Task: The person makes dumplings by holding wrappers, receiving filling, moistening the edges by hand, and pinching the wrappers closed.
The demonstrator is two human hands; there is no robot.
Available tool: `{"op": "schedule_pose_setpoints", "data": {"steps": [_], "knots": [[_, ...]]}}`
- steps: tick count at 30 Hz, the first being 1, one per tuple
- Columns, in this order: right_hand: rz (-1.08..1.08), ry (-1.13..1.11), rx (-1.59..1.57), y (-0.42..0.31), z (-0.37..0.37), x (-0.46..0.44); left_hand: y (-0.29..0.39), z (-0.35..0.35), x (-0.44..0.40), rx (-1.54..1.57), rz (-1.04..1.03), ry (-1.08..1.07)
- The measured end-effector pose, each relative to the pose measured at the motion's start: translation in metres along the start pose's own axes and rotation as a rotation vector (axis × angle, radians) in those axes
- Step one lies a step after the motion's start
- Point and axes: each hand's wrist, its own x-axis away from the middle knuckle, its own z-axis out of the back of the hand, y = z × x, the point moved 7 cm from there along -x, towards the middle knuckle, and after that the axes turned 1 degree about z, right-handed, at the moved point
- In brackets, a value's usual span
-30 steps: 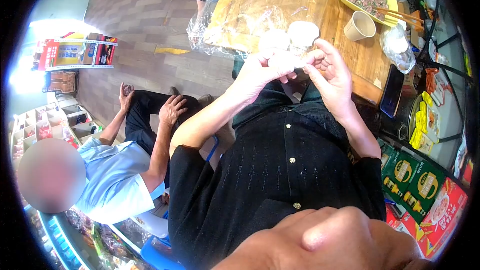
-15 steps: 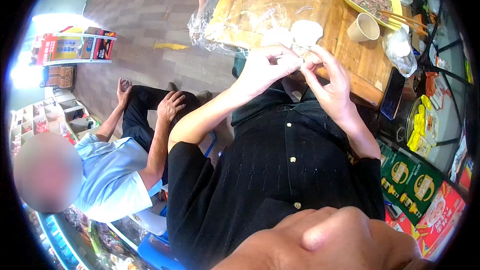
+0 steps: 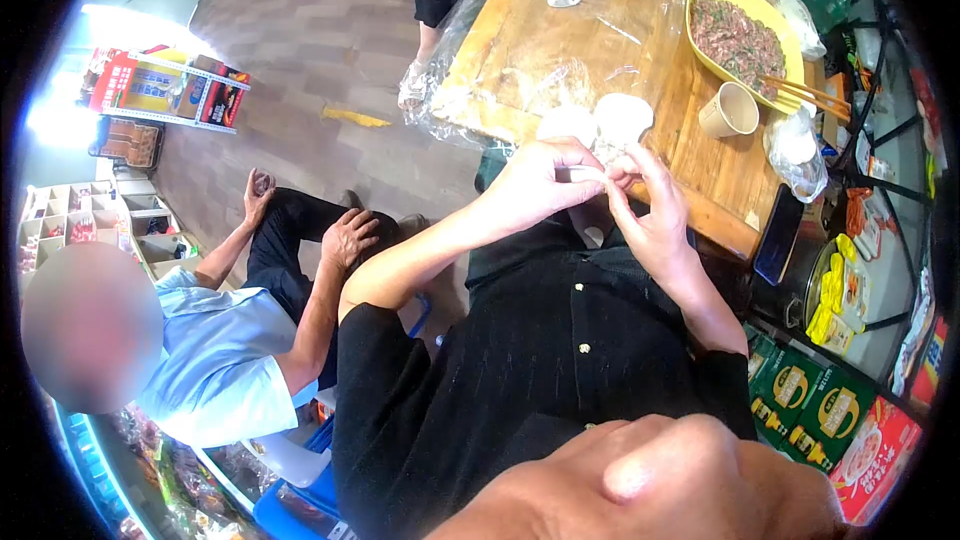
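The left hand (image 3: pixel 548 187) grips a partly hidden white dumpling (image 3: pixel 579 175) between thumb and fingers; the right hand (image 3: pixel 612 183) has curled fingertips at its right end, their grip unclear. Beyond lie round dough wrappers (image 3: pixel 625 120), a paper cup (image 3: pixel 728 110) and minced filling (image 3: pixel 738 38).

Looked steeply down and somewhat forward from a head mount, over the wearer's face (image 3: pixel 690 470), very near at the bottom edge. Took in the black shirt (image 3: pixel 530 370) from above at mid-frame, the fingers (image 3: pixel 656 176) a little farther out at upper centre, and the wooden surface (image 3: pixel 692 155) beyond, at the upper right. Spread wide in a round, fisheye-like field with black corners, reaching left to a seated person (image 3: pixel 225 350) and the wood-plank floor (image 3: pixel 290 50), and right to the green cartons (image 3: pixel 838 408).
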Motion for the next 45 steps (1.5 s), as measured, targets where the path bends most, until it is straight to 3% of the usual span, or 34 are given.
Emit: {"op": "schedule_pose_setpoints", "data": {"steps": [4,8,13,26,29,34,37,39,45], "knots": [[-0.009,0.001,0.018,0.007,-0.003,0.004,-0.004,0.000,-0.001,0.143,0.124,0.010],[-0.047,-0.015,0.024,0.012,-0.003,0.007,-0.009,0.002,0.000,0.114,0.109,0.094],[-0.025,-0.021,0.006,0.009,-0.005,0.005,0.012,0.005,0.001,-0.127,-0.098,0.209],[-0.020,0.042,0.026,0.014,-0.003,0.006,0.026,0.004,0.001,-0.216,-0.232,0.191],[-0.076,0.042,0.025,0.020,-0.001,0.009,-0.001,0.002,0.001,0.092,0.027,0.146],[-0.097,0.010,-0.032,0.016,-0.001,0.007,-0.006,0.000,0.001,0.275,0.010,0.211],[-0.084,0.002,-0.046,0.017,-0.004,0.009,0.001,0.004,0.004,0.114,-0.012,0.294],[-0.070,0.000,-0.038,0.016,-0.005,0.008,0.014,0.005,0.005,-0.117,-0.134,0.313],[-0.077,0.054,-0.027,0.018,-0.005,0.006,0.014,0.003,0.003,-0.146,-0.176,0.246]]}}
